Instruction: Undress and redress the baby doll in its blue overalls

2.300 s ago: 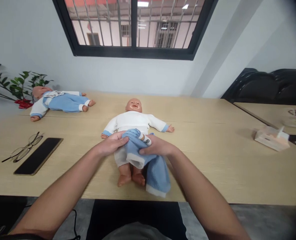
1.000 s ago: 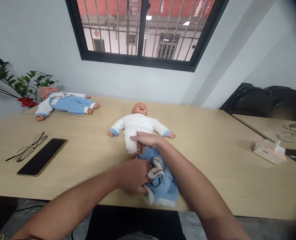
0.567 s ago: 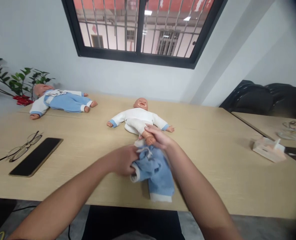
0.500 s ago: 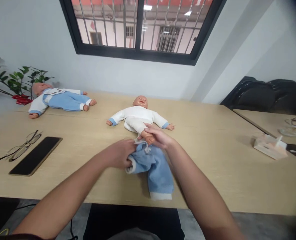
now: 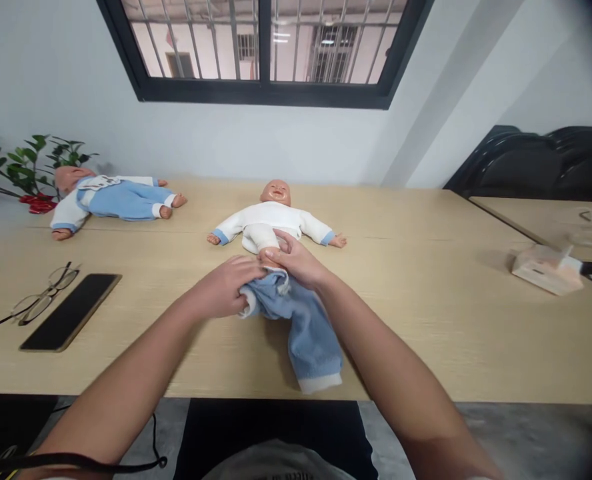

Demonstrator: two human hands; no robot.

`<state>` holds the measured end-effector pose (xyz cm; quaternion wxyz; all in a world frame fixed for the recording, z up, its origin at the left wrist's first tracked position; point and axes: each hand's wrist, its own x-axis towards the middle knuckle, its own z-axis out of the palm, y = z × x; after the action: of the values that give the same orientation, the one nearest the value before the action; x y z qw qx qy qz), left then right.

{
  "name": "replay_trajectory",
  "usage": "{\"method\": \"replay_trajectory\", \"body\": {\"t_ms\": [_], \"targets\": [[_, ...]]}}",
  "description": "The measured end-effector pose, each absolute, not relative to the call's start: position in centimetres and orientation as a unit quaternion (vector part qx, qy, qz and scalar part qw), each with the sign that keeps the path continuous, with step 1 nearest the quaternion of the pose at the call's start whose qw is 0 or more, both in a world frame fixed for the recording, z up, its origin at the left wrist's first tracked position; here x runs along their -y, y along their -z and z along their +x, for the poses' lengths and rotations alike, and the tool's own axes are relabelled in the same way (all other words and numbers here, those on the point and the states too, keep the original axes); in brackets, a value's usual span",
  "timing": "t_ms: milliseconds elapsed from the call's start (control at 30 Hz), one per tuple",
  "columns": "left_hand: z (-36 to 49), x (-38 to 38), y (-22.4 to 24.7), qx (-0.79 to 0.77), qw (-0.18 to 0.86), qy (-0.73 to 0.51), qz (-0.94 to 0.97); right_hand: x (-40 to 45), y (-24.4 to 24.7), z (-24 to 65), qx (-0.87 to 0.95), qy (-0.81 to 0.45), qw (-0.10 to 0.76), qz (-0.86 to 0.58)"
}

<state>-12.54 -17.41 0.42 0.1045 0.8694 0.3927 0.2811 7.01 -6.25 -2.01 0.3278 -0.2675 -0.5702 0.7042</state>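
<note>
On its back in the middle of the table lies a baby doll (image 5: 271, 215) in a white top with blue cuffs, its legs toward me. My left hand (image 5: 229, 287) grips the waist end of small blue doll trousers (image 5: 313, 337) with white cuffs. A foot of the doll is inside the trousers' opening and hidden by the cloth. My right hand (image 5: 296, 260) is closed around the doll's lower leg, thumb on top. One trouser leg hangs loose toward the table's front edge.
Another doll (image 5: 121, 199) in blue trousers lies at the back left beside a potted plant (image 5: 36, 157). Glasses (image 5: 41, 297) and a phone (image 5: 71, 312) lie at the left. A tissue box (image 5: 549, 268) is at the right.
My left hand has drawn the trousers' opening up over the doll's foot, which was uncovered before. My right hand has shifted slightly on the leg.
</note>
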Motion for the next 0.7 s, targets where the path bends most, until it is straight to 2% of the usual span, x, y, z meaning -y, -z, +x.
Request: {"method": "replay_trajectory", "body": {"t_ms": [100,267,533,700], "targets": [[-13.5,16.7,0.0,-0.437,0.058,-0.346,0.828,7.2,1.6,6.5,0.566,-0.721,0.308,-0.256],[-14.2,15.9,0.4,-0.521,-0.109,-0.519,0.669,8.3,0.9,5.4,0.545,-0.725,0.344,-0.244],[-13.5,16.7,-0.6,-0.475,0.049,-0.505,0.719,8.4,1.0,5.0,0.472,-0.745,0.398,-0.252],[-13.9,16.8,-0.7,-0.471,0.010,-0.485,0.737,9.2,0.8,4.5,0.445,-0.730,0.458,-0.242]]}}
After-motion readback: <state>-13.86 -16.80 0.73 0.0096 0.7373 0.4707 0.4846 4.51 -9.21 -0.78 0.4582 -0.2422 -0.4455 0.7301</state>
